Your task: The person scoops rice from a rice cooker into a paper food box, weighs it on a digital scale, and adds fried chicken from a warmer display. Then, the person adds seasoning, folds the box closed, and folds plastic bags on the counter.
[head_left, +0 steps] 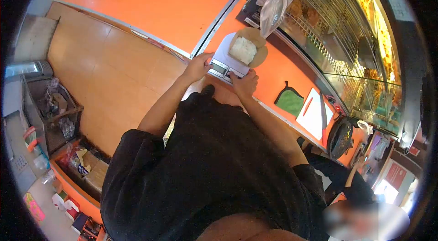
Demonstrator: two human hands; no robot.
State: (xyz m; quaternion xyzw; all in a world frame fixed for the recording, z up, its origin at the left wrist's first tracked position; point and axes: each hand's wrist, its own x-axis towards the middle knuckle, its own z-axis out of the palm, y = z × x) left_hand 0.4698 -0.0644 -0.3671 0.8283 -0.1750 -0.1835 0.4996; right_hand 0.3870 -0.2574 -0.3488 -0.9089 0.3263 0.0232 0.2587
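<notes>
Two corners of a white, flat digital kitchen scale [222,52] are held by a person's bare hands at the near edge of an orange countertop [278,71]. The left hand [197,67] is closed about the scale's left corner, its digits bent and only slightly parted, one tip lying beside the small grey display [219,68]. The right hand [246,83] grips the right corner: its thumb reaches onto the front panel by the dark buttons, while the other fingers curl at the side, their undersides hidden. Whether any fingertip presses a button cannot be told.

On the scale's platform sits an open brown paperboard box [260,57], flaps spread outward, with a mound of white cooked rice [243,51] inside; neither hand touches it. Just beyond it, a crumpled clear plastic bag [277,7] hangs against a glass-fronted display case [315,22]. Right of the hands, a green fabric piece with dark edging [290,100] lies near a white rectangular sheet [312,115] bearing a red pen [307,106].
</notes>
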